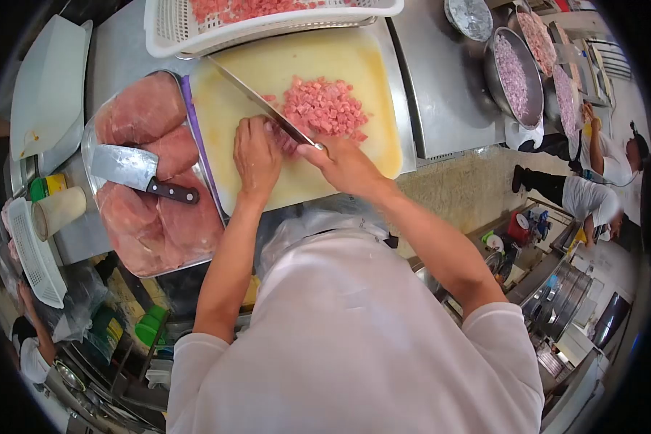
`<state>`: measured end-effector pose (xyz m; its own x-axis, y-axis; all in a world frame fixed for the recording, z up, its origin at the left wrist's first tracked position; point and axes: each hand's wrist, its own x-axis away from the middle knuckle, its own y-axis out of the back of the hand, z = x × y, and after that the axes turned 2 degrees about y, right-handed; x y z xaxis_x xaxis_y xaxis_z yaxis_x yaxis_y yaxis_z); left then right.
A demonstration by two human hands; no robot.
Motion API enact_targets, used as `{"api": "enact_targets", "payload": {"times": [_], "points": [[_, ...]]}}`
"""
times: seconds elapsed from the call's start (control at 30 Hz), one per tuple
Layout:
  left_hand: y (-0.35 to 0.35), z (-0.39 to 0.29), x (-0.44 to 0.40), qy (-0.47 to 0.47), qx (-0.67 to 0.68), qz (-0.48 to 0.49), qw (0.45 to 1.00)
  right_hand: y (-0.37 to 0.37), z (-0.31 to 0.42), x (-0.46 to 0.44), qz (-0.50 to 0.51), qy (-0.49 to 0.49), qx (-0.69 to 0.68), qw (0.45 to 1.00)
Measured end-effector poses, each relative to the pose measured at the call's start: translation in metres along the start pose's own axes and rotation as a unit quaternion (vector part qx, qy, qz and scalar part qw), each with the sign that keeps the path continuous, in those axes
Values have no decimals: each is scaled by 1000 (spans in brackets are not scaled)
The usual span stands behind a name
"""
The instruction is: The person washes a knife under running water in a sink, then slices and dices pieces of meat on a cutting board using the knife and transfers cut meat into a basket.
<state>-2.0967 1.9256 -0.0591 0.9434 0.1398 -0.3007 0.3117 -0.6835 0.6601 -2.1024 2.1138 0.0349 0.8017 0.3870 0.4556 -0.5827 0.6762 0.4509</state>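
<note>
My right hand [349, 168] is closed round the handle of a long kitchen knife [257, 98], whose blade points up and left across the yellowed cutting board [228, 94]. Close beside the blade, my left hand [258, 155] has its fingers bent and pressed together on a small piece of raw meat [288, 142], mostly hidden by the fingers and the knife. A heap of diced pink meat [325, 107] lies on the board just past the blade. To the left of the board, a metal tray [89, 148] bears large raw cuts [141, 108] with a cleaver [126, 165] resting on them.
A white perforated basket [267, 27] of diced meat stands at the board's far edge. Metal bowls [532, 108] of chopped purple-white food and minced meat sit at the right. Left stand a pale container [58, 211] and a white basket [37, 253]. Other people [586, 197] are farther off.
</note>
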Motion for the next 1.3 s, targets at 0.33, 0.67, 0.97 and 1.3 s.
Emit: {"api": "enact_targets", "payload": {"times": [0.33,0.67,0.97,1.3], "points": [[-9,12,9,24,-59,6,998,6,6,67,20,-52,18,998],[5,18,4,2,16,-13,1000,-7,20,12,-13,-12,63,998],[0,21,15,4,-22,-2,1000,-5,17,66,9,-39,67,997],[5,24,18,-8,41,-21,999,-18,27,14,-36,19,47,998]]}}
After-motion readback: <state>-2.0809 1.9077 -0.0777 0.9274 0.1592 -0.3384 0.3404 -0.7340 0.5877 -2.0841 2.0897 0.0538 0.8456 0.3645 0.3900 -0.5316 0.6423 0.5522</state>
